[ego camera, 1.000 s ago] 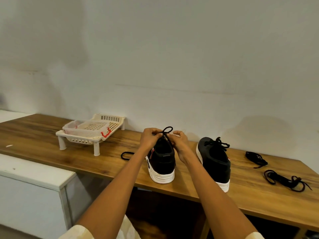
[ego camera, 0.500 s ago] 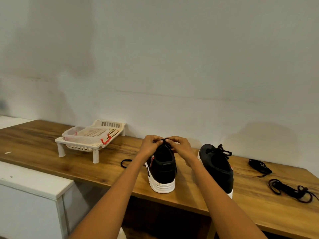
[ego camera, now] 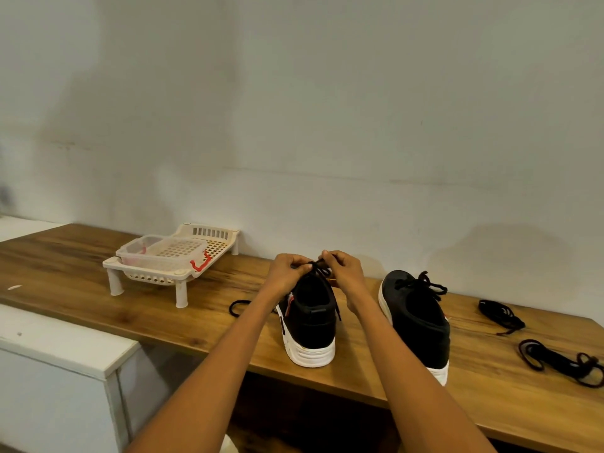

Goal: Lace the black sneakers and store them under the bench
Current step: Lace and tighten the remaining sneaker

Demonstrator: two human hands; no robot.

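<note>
Two black sneakers with white soles stand heel-toward-me on the wooden bench. My left hand and my right hand meet above the left sneaker, each pinching its black lace at the top of the tongue. One lace end trails onto the bench left of that shoe. The right sneaker stands beside it with a tied bow of lace on top, untouched.
A cream plastic rack on legs, holding a clear container with red clips, stands at the back left. Two loose bundles of black laces lie at the right. A white cabinet adjoins the bench at lower left. Dark space shows under the bench.
A raised lace loop between my hands has been pulled down toward the shoe's tongue. The view has tilted up slightly, so the bench sits lower in frame.
</note>
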